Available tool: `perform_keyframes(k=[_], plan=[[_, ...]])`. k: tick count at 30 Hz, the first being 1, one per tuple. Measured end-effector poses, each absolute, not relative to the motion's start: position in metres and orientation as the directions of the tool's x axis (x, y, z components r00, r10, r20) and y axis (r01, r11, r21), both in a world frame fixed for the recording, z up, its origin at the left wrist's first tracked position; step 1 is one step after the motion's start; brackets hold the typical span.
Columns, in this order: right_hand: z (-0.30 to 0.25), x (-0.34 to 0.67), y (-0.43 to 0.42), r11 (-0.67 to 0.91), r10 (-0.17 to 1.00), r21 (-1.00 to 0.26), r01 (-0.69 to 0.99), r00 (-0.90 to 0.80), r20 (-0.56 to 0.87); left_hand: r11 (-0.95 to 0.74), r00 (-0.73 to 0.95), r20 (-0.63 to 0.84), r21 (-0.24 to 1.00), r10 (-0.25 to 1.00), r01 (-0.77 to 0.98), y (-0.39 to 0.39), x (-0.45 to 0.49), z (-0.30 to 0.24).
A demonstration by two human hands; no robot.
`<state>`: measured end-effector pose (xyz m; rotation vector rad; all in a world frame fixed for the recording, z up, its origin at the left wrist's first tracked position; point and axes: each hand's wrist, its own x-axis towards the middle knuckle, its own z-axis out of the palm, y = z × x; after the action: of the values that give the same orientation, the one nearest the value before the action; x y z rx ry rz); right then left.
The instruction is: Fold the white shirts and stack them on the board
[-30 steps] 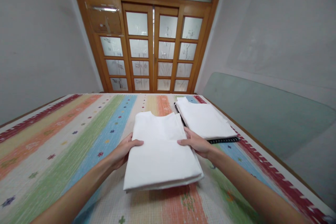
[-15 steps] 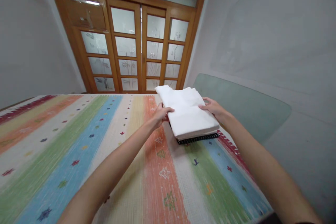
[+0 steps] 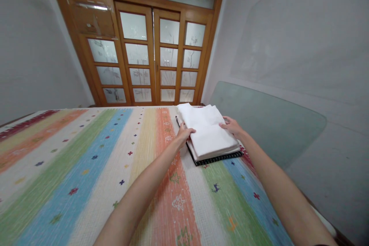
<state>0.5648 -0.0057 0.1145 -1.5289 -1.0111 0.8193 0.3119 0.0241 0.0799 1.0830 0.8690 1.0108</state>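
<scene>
A folded white cloth [image 3: 209, 134] lies in several layers at the right of the striped bedcover. Beneath it, a black piece with thin white stripes [image 3: 220, 159] shows along the front and left edges; its kind is hard to make out. My left hand [image 3: 185, 133] grips the left side of the white cloth, thumb on top and fingers partly hidden at its edge. On the opposite side, my right hand [image 3: 232, 127] holds the right edge, also with the thumb above.
The colourful striped bedcover [image 3: 115, 169] spreads over the bed. A pale green headboard-like panel [image 3: 268, 115] stands along the right, against a grey wall [image 3: 302, 46]. Wooden doors with glass panes [image 3: 154, 57] close off the far end.
Both hands have lowered the white cloth and the black striped piece a little towards the bedcover. More of the black piece shows at the left edge, and the view has shifted slightly.
</scene>
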Motion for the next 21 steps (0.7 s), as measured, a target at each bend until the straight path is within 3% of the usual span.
perform_keyframes(k=[10,16,21], plan=[[0.087,0.565,0.006,-0.135,0.887,-0.973,0.188,0.46,-0.035,0.12,0.243,-0.047,0.948,0.969,-0.295,0.033,0.313,0.062],[0.082,0.576,0.009,-0.192,0.856,-0.976,0.101,0.505,-0.116,0.085,0.239,-0.005,0.942,0.971,-0.326,0.032,0.316,0.057],[0.079,0.583,0.011,-0.24,0.84,-0.969,0.053,0.511,-0.18,0.006,0.254,0.047,0.979,0.966,-0.204,0.034,0.317,0.054]])
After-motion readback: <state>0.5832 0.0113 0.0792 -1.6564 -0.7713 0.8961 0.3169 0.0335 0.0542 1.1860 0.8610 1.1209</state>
